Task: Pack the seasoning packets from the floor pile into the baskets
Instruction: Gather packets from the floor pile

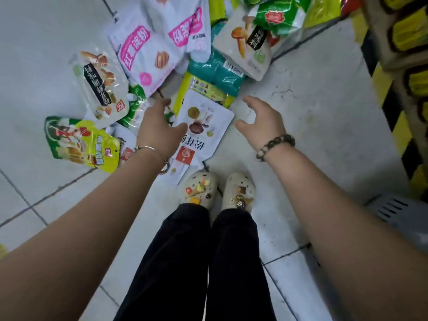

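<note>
A pile of seasoning packets lies on the tiled floor ahead of me. A white packet with mushroom pictures lies nearest, just beyond my shoes. My left hand hovers over its left edge with fingers spread and nothing in it. To the packet's right, my right hand hangs above the bare floor, fingers loosely curved and holding nothing. Further off lie white and pink packets, a clear mushroom pouch, a green and yellow packet and a teal packet.
Yellow-and-black striped shelving runs along the right side, with yellow goods on it. A grey slotted basket corner shows at the right. My cream shoes stand right behind the nearest packet. More green bags lie at the pile's far end.
</note>
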Demonstrator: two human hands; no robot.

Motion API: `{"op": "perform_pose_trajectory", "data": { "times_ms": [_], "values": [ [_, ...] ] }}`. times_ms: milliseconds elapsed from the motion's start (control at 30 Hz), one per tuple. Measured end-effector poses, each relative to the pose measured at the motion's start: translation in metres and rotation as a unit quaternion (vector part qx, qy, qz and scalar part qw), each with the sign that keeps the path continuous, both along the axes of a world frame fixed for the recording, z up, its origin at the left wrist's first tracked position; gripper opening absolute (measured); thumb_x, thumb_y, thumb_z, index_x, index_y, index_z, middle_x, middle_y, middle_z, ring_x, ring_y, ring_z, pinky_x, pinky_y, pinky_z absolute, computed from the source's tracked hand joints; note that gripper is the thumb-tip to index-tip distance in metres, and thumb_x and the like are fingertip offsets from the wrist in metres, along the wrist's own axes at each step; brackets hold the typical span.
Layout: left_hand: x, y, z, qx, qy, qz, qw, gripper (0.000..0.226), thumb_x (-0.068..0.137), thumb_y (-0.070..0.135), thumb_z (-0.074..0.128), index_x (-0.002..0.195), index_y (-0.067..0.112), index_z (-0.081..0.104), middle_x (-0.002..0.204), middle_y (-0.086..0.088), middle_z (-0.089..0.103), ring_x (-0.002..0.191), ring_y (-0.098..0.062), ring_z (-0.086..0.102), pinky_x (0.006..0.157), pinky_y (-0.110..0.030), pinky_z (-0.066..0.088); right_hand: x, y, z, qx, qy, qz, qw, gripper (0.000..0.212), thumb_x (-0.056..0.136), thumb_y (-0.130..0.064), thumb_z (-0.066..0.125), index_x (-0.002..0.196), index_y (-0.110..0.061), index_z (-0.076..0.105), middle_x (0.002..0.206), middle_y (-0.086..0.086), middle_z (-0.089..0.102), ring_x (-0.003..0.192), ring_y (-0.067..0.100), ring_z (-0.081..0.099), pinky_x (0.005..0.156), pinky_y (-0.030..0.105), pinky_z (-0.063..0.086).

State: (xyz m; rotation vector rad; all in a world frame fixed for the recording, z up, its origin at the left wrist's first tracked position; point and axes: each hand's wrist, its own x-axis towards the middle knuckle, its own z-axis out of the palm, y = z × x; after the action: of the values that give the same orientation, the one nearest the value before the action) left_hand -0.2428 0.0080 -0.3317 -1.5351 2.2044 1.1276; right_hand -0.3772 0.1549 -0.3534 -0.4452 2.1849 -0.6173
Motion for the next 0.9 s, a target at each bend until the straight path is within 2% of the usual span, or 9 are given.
{"op": "perform_pose_trajectory", "data": {
  "times_ms": [200, 267, 400, 500, 567, 667, 767, 833, 900],
  "values": [
    [0.058, 0.009, -0.092, 0.046, -0.083, 0.048, 0.994, 0.062, 0.081, 0.023, 0.067, 0.137, 0.014, 0.042, 0.137, -0.010, 0.048, 0.120, -0.027, 0.050, 0.093, -0.034, 0.041, 0.019, -0.035, -0.107, 0.114, -0.027, 0.078, 0.990, 0.067, 0.079, -0.037, 0.068, 0.135, -0.016, 0.038, 0.134, 0.011, 0.047, 0.123, 0.030, 0.046, 0.099, 0.044, 0.042],
    [0.069, 0.013, -0.115, 0.064, -0.099, 0.070, 0.991, 0.061, 0.081, 0.021, 0.067, 0.136, 0.013, 0.042, 0.135, -0.011, 0.048, 0.116, -0.025, 0.051, 0.089, -0.031, 0.042, 0.020, -0.045, -0.133, 0.165, -0.034, 0.067, 0.984, 0.080, 0.074, -0.044, 0.073, 0.137, -0.015, 0.034, 0.137, 0.012, 0.039, 0.126, 0.032, 0.041, 0.099, 0.045, 0.041],
    [0.075, 0.020, -0.144, 0.094, -0.098, 0.109, 0.985, 0.058, 0.082, 0.022, 0.066, 0.135, 0.017, 0.044, 0.130, -0.011, 0.049, 0.116, -0.028, 0.050, 0.099, -0.038, 0.043, 0.035, -0.060, -0.164, 0.180, 0.003, -0.017, 0.983, 0.092, 0.064, -0.048, 0.080, 0.136, -0.016, 0.033, 0.137, 0.009, 0.034, 0.125, 0.029, 0.040, 0.097, 0.045, 0.043],
    [0.066, 0.022, -0.150, 0.095, -0.074, 0.136, 0.983, 0.056, 0.083, 0.023, 0.064, 0.134, 0.018, 0.044, 0.130, -0.010, 0.048, 0.113, -0.024, 0.052, 0.097, -0.035, 0.045, 0.027, -0.058, -0.169, 0.163, -0.056, -0.112, 0.979, 0.080, 0.063, -0.046, 0.081, 0.126, -0.010, 0.048, 0.129, 0.008, 0.052, 0.115, 0.026, 0.054, 0.094, 0.043, 0.047],
    [0.062, 0.019, -0.148, 0.099, -0.059, 0.176, 0.978, 0.056, 0.083, 0.023, 0.065, 0.135, 0.017, 0.043, 0.130, -0.009, 0.049, 0.111, -0.023, 0.053, 0.094, -0.031, 0.045, 0.016, -0.054, -0.166, 0.145, -0.102, -0.095, 0.979, 0.063, 0.065, -0.044, 0.080, 0.113, -0.008, 0.061, 0.113, 0.008, 0.064, 0.101, 0.024, 0.062, 0.087, 0.037, 0.052],
    [0.062, 0.019, -0.140, 0.133, -0.034, 0.215, 0.967, 0.056, 0.084, 0.021, 0.066, 0.135, 0.016, 0.042, 0.128, -0.009, 0.051, 0.106, -0.021, 0.055, 0.086, -0.027, 0.046, 0.011, -0.038, -0.143, 0.078, -0.096, -0.076, 0.989, 0.028, 0.069, -0.031, 0.080, 0.074, -0.016, 0.056, 0.077, -0.004, 0.061, 0.070, 0.012, 0.060, 0.063, 0.025, 0.052],
    [0.064, 0.019, -0.123, 0.133, 0.016, 0.220, 0.966, 0.061, 0.083, 0.018, 0.068, 0.136, 0.013, 0.041, 0.132, -0.008, 0.048, 0.117, -0.021, 0.050, 0.094, -0.032, 0.045, 0.001, -0.017, -0.113, -0.018, -0.101, -0.113, 0.988, 0.043, 0.068, -0.015, 0.078, 0.063, -0.021, 0.036, 0.073, 0.002, 0.052, 0.066, 0.015, 0.052, 0.060, 0.031, 0.048],
    [0.066, 0.016, -0.110, 0.112, 0.038, 0.156, 0.981, 0.074, 0.078, 0.024, 0.074, 0.140, 0.015, 0.035, 0.141, -0.003, 0.042, 0.128, -0.017, 0.041, 0.103, -0.031, 0.037, -0.010, -0.006, -0.092, -0.052, -0.118, -0.090, 0.988, 0.044, 0.066, -0.013, 0.079, 0.062, -0.023, 0.036, 0.071, 0.001, 0.050, 0.064, 0.014, 0.050, 0.058, 0.030, 0.045],
    [0.065, 0.010, -0.096, 0.125, 0.053, 0.082, 0.987, 0.085, 0.072, 0.029, 0.079, 0.142, 0.018, 0.032, 0.140, -0.001, 0.044, 0.128, -0.014, 0.041, 0.105, -0.031, 0.036, -0.017, -0.004, -0.076, -0.084, -0.189, -0.077, 0.975, 0.043, 0.062, -0.011, 0.080, 0.061, -0.025, 0.039, 0.071, -0.001, 0.052, 0.061, 0.011, 0.053, 0.051, 0.024, 0.045]
  ]
}}
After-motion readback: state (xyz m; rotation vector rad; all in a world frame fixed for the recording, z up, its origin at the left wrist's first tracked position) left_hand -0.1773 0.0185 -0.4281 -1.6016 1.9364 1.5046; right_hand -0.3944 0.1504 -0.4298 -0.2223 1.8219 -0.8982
